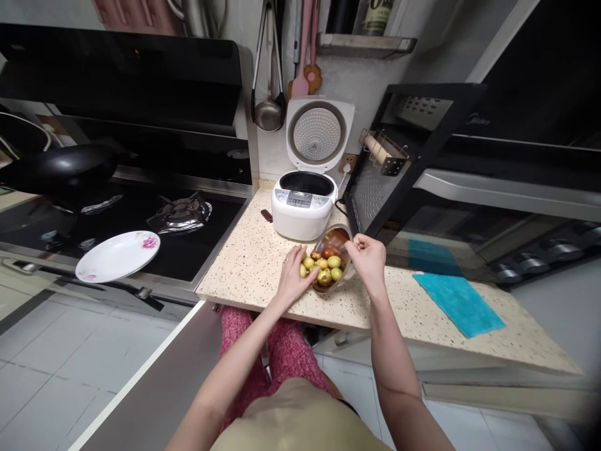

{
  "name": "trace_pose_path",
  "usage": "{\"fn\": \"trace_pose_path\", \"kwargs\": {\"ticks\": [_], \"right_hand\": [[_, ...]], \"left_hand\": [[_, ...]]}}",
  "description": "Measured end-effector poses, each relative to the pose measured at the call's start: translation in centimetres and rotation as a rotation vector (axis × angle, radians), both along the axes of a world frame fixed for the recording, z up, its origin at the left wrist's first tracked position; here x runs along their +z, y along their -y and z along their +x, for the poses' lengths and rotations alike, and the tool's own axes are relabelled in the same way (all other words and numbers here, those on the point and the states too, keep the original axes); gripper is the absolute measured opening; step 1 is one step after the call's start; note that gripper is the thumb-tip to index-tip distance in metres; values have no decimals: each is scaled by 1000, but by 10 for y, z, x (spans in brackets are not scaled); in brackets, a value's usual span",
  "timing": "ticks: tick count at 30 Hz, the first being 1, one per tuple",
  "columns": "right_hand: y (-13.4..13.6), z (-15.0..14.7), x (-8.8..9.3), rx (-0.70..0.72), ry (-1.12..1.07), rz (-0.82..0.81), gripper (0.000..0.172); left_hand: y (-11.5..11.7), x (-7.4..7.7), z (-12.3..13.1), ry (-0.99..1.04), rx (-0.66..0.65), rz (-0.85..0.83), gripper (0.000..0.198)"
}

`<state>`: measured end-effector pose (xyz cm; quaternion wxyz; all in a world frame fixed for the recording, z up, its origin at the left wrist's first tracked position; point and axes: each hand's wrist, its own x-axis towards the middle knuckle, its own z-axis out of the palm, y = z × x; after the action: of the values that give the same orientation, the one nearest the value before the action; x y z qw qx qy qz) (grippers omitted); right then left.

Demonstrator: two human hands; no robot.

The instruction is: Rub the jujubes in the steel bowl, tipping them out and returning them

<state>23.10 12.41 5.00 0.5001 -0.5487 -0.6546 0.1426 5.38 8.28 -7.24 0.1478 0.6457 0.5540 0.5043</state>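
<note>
A clear container (348, 275) of green and reddish-brown jujubes (323, 270) rests on the speckled counter in front of the rice cooker (302, 207). My left hand (293, 272) is wrapped round its left side, the thumb reaching over the fruit. At the upper right of the container, my right hand (369, 257) is closed, its fingertips pinched at the rim. The rice cooker is white with a dark inner pot, and its lid (317, 133) stands raised.
A white floral plate (117, 257) lies at the front edge of the gas stove (211, 244), near a black wok (61, 168). To the right are a turquoise cloth (460, 300) and a black oven (469, 213). An open drawer or door (150, 382) stands at my left.
</note>
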Motion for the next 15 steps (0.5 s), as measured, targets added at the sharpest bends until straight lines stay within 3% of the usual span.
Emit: {"fn": "trace_pose_path", "kwargs": {"ticks": [7,15], "right_hand": [[1,5,11,-41,62,-9,27],[5,5,21,-51,157,-28,26]], "left_hand": [[2,1,5,-330,-84,131,75],[2,2,7,-531,-162,187,62]]}}
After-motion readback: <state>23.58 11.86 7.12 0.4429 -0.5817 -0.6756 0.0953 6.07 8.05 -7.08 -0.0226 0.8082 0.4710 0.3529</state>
